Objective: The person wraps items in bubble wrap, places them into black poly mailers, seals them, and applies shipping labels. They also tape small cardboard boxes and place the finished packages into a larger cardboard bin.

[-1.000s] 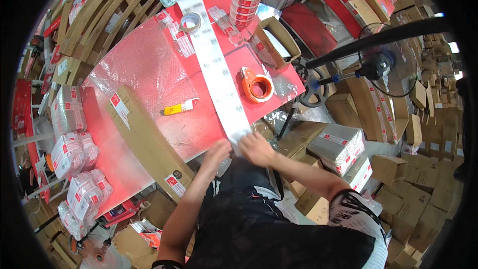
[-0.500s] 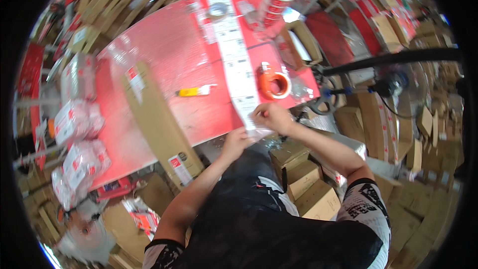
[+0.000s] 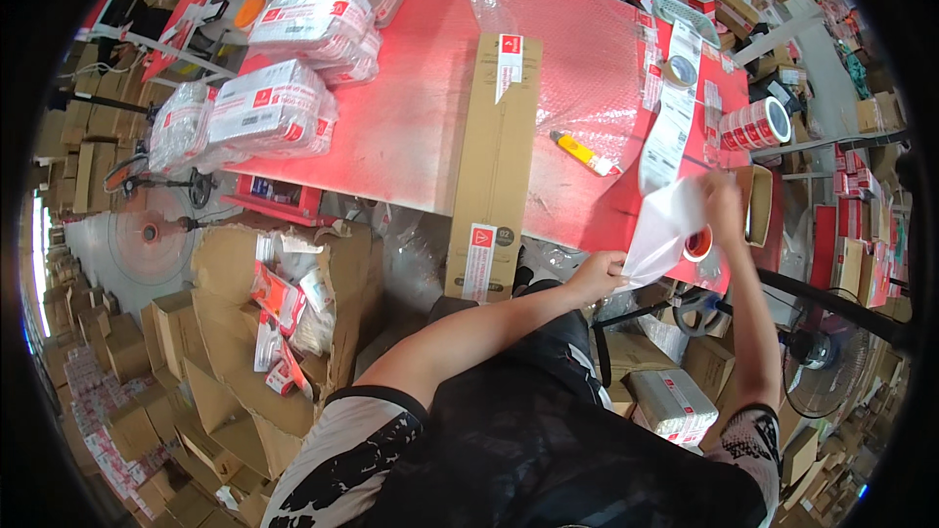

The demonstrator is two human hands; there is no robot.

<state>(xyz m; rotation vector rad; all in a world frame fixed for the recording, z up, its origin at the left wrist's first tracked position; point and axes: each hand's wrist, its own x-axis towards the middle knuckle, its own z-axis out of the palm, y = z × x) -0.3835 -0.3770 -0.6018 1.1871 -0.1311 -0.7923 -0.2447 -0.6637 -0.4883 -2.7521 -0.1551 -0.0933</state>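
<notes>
Since lifted off table (image 3: 421, 137), label strip (image 3: 665, 225) between hands (image 3: 597, 276)

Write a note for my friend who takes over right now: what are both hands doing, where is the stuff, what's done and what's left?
Left hand: pinches the lower corner of the white paper label sheet, at the near edge of the red table.
Right hand: grips the sheet's upper right edge, above the orange tape dispenser.
The sheet is the end of the long white label strip running up the table.
The long flat brown cardboard box lies to the left, untouched; the yellow utility knife lies between the box and the strip.
Done: sheet lifted in both hands.
Left: probably to stick it on; I cannot tell where.
</notes>
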